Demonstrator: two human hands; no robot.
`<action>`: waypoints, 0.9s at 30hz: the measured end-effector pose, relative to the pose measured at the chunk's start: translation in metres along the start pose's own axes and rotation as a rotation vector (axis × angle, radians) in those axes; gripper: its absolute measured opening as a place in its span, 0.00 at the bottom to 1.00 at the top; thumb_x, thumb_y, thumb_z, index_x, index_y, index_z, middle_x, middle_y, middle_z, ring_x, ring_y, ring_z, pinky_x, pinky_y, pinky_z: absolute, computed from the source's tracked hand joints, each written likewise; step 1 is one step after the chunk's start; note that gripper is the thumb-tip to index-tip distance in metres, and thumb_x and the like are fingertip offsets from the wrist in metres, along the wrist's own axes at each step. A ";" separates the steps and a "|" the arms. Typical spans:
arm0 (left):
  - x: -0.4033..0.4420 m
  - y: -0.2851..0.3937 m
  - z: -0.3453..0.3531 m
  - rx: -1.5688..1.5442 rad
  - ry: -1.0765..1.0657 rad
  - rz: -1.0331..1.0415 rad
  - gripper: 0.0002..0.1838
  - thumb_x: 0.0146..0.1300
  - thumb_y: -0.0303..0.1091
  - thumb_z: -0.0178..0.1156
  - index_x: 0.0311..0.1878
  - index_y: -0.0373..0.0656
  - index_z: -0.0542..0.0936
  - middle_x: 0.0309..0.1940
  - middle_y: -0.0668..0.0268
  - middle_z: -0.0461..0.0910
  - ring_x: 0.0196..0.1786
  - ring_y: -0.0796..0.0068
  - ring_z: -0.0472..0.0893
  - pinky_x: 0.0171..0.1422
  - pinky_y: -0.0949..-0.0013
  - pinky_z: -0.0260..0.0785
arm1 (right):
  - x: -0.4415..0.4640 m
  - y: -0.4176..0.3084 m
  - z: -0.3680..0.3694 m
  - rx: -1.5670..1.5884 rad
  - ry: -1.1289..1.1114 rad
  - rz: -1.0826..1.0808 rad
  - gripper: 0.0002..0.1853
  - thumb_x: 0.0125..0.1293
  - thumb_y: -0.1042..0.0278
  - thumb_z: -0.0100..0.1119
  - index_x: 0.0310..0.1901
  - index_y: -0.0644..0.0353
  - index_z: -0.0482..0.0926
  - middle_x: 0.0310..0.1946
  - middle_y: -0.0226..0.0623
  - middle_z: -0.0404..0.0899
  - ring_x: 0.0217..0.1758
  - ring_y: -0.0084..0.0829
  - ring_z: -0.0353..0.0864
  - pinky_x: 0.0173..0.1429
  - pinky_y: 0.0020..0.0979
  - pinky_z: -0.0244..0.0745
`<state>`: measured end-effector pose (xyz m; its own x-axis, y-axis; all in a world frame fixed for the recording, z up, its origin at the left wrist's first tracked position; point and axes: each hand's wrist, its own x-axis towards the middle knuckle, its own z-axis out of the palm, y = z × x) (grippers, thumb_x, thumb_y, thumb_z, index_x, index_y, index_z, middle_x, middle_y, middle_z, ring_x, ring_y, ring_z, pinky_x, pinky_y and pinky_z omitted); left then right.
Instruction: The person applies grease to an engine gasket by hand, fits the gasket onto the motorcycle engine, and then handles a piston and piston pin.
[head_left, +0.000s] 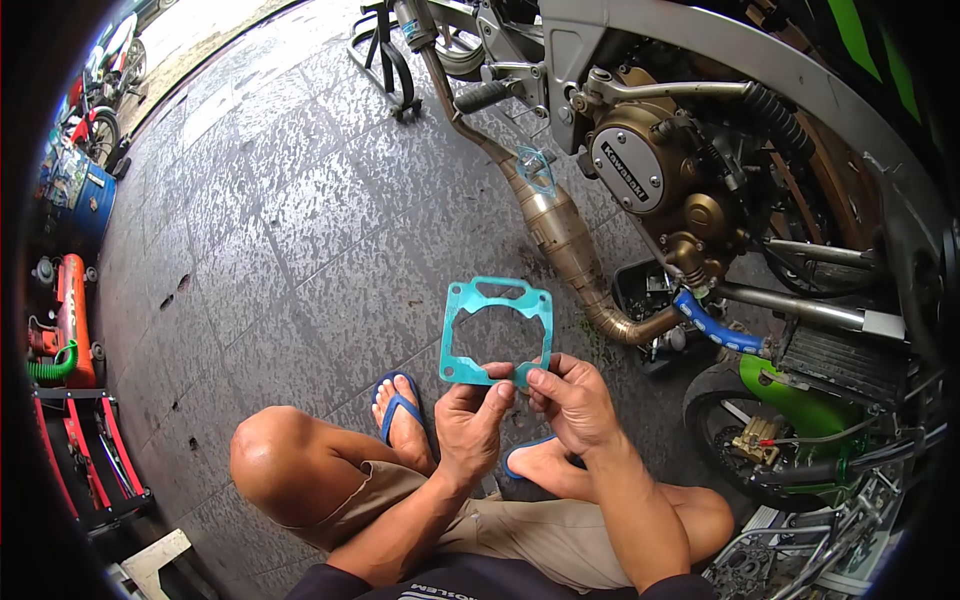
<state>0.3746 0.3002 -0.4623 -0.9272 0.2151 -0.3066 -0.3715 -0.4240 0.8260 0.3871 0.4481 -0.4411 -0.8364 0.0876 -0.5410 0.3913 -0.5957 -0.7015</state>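
A flat teal gasket (449, 335) with a large central opening and small corner holes is held up in front of me. My left hand (474, 420) pinches its lower edge between thumb and fingers. At its lower right corner, my right hand (577, 400) grips it the same way, thumb on top. The two hands are close together, and the fingertips behind the gasket are partly hidden. Beyond it, another thin bluish gasket (537, 172) rests on the exhaust pipe (562, 232).
A motorcycle engine (640, 160) marked Kawasaki fills the upper right. Under it sits a black tray (630, 285) of parts. A blue hose (715, 325) joins the radiator (835, 362). On the left are an orange compressor tank (76, 310) and a red-black tool rack (90, 455).
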 end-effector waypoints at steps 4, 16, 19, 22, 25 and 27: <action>0.000 0.005 -0.003 -0.038 -0.037 0.010 0.16 0.67 0.32 0.65 0.54 0.34 0.80 0.35 0.66 0.81 0.38 0.80 0.78 0.45 0.75 0.70 | 0.001 0.005 -0.001 0.002 -0.027 -0.023 0.09 0.67 0.63 0.66 0.37 0.60 0.81 0.26 0.25 0.77 0.27 0.16 0.72 0.33 0.20 0.67; -0.001 0.014 -0.004 -0.021 -0.135 -0.035 0.14 0.67 0.28 0.64 0.52 0.32 0.80 0.33 0.65 0.83 0.36 0.77 0.79 0.44 0.74 0.71 | 0.009 -0.012 -0.009 -0.104 -0.023 -0.113 0.12 0.69 0.58 0.65 0.34 0.59 0.80 0.24 0.23 0.75 0.25 0.16 0.72 0.33 0.19 0.70; 0.000 0.014 -0.004 -0.056 -0.152 -0.040 0.15 0.66 0.27 0.64 0.55 0.33 0.79 0.36 0.64 0.82 0.38 0.77 0.80 0.46 0.73 0.71 | 0.006 -0.008 -0.007 -0.193 0.035 -0.101 0.15 0.70 0.55 0.63 0.31 0.57 0.80 0.23 0.22 0.75 0.25 0.15 0.71 0.32 0.19 0.69; 0.000 0.011 -0.001 -0.108 -0.204 0.029 0.17 0.65 0.24 0.65 0.56 0.34 0.79 0.49 0.66 0.81 0.48 0.80 0.79 0.54 0.76 0.71 | -0.002 0.001 0.002 -0.124 0.059 -0.184 0.14 0.70 0.56 0.63 0.33 0.57 0.80 0.24 0.23 0.76 0.26 0.15 0.72 0.31 0.19 0.66; 0.001 0.009 -0.007 -0.052 -0.199 0.018 0.18 0.65 0.24 0.65 0.58 0.35 0.79 0.48 0.67 0.81 0.48 0.80 0.79 0.53 0.76 0.71 | -0.014 -0.001 0.011 0.045 0.001 -0.095 0.10 0.69 0.61 0.65 0.37 0.59 0.80 0.24 0.24 0.76 0.26 0.15 0.72 0.32 0.19 0.66; 0.000 0.014 -0.005 -0.045 -0.214 0.029 0.18 0.65 0.24 0.65 0.58 0.35 0.79 0.47 0.68 0.82 0.47 0.82 0.78 0.52 0.77 0.70 | -0.022 -0.007 0.016 0.065 -0.013 -0.056 0.09 0.68 0.62 0.65 0.38 0.59 0.79 0.23 0.24 0.76 0.26 0.15 0.71 0.31 0.19 0.66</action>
<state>0.3691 0.2896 -0.4534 -0.9080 0.3820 -0.1719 -0.3511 -0.4701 0.8098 0.3964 0.4373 -0.4171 -0.8613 0.1127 -0.4955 0.3182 -0.6407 -0.6988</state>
